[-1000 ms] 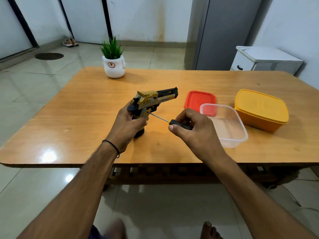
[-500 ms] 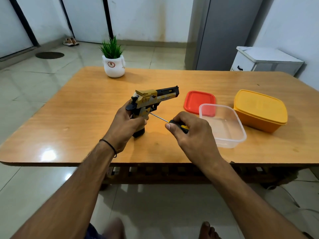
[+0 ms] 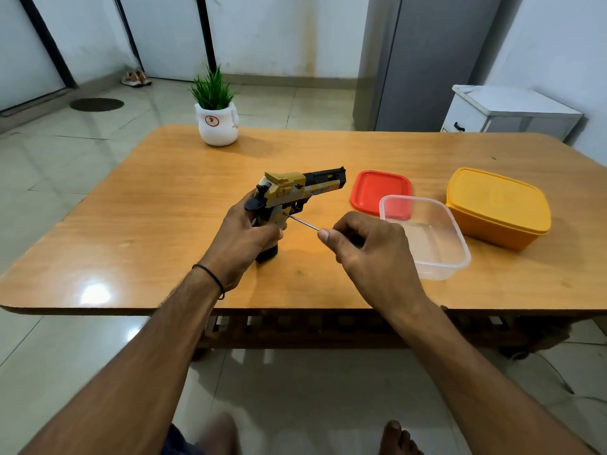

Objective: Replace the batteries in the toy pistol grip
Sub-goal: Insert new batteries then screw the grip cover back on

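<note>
A yellow and black toy pistol [image 3: 297,190] stands upright over the middle of the wooden table [image 3: 147,224], its barrel pointing right. My left hand [image 3: 243,241] is wrapped around its grip, whose black base shows below my fingers. My right hand [image 3: 371,254] pinches a small screwdriver [image 3: 303,223]; the metal shaft runs up and left, and its tip touches the right side of the grip. The screwdriver's handle is mostly hidden inside my fingers.
A clear plastic box [image 3: 427,238] sits just right of my right hand, with a red lid [image 3: 377,188] behind it. A closed yellow box [image 3: 496,208] lies further right. A potted plant [image 3: 216,116] stands at the table's far edge.
My right hand's fingers have shifted on the screwdriver handle, covering more of it. The pistol, the left hand and the screwdriver tip stay in the same place.
</note>
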